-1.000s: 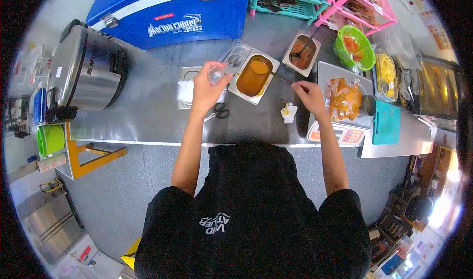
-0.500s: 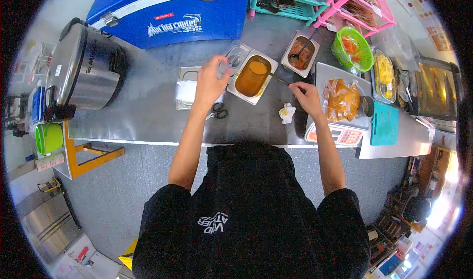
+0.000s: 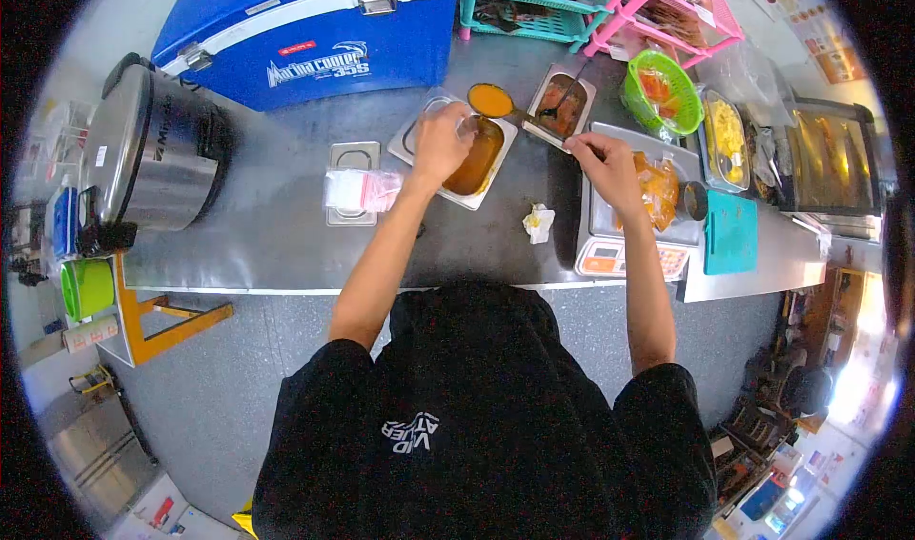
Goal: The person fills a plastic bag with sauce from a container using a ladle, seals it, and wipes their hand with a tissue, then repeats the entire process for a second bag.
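My right hand is closed round the dark handle of a ladle, whose round bowl is full of orange-brown sauce. The ladle is raised over the far end of a steel pan of the same sauce. At the pan's left side, my left hand pinches a clear plastic bag, its shape partly hidden by the fingers. Behind that hand lies a clear lid. Packed clear bags with a red strip rest on a steel lid to the left.
A second pan with reddish food and a spoon stands right. Filled orange bags lie on a scale. Crumpled tissue sits nearer me. A blue cooler, rice cooker and green basket stand around.
The ladle has risen out of the sauce, now full, and swung toward the pan's far end. My left hand has moved closer over the pan with the clear bag. The camera view has shifted slightly.
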Demonstrator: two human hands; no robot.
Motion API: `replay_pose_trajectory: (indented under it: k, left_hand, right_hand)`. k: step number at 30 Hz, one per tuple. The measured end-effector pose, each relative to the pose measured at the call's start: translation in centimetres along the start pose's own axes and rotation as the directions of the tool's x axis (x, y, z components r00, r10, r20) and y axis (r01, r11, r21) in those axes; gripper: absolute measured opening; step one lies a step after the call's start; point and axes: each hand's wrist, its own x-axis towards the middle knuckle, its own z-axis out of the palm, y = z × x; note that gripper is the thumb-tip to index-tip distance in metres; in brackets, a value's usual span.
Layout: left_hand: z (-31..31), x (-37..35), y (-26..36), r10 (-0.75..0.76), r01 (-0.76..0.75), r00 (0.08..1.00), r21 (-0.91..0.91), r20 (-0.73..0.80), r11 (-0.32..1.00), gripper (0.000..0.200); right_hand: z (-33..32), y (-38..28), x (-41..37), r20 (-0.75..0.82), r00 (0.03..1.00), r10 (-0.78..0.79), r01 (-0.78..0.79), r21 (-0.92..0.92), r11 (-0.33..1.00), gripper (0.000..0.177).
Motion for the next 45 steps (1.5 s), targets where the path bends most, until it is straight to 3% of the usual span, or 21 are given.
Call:
replay_pose_trajectory:
  k: [5,11,14,20,26,32,34,37,45]
  left_hand:
    - [-0.3,0.1,3.2,-0.082,0.078,0.997,-0.327,0.000,0.942,0.033]
    - [0.4,-0.1,3.5,-0.068,0.047,0.997,-0.420,-0.035,0.906,0.036]
    - [-0.8,0.0,4.9,-0.105,0.095,0.994,-0.383,-0.006,0.919,0.034]
    - [-0.9,0.0,5.2,-0.171,0.165,0.985,-0.503,0.035,0.848,0.035]
    - [-0.5,0.3,5.2,-0.142,0.133,0.989,-0.593,0.031,0.794,0.032]
    - [-1.7,0.5,6.5,-0.146,0.155,0.987,-0.556,0.062,0.816,0.040]
    - [-1.7,0.6,6.6,-0.148,0.155,0.987,-0.593,0.062,0.790,0.040]
    - [-1.8,0.8,6.7,-0.171,0.184,0.982,-0.621,0.081,0.762,0.040]
    - [-1.8,1.0,7.2,-0.170,0.158,0.983,-0.749,0.061,0.644,0.039]
  right_hand:
    - [0.1,0.0,-0.4,-0.003,1.000,0.019,-0.019,0.003,1.000,0.026]
    - [0.6,-0.4,-0.9,-0.089,0.994,-0.057,0.051,-0.067,0.996,0.025]
    - [0.7,-0.2,-1.0,-0.126,0.988,-0.088,0.075,-0.103,0.992,0.023]
    - [0.9,-0.7,-1.1,-0.186,0.970,-0.159,0.135,-0.136,0.981,0.021]
    - [0.6,-1.2,-1.2,-0.200,0.965,-0.172,0.147,-0.132,0.980,0.020]
    - [0.5,-2.4,-1.2,-0.247,0.933,-0.260,0.214,-0.198,0.957,0.018]
    - [0.5,-2.4,-1.0,-0.264,0.905,-0.333,0.276,-0.231,0.933,0.017]
    - [0.4,-2.5,-0.9,-0.243,0.927,-0.285,0.240,-0.199,0.950,0.016]
    - [0.4,-2.6,-0.8,-0.266,0.885,-0.383,0.296,-0.313,0.902,0.013]
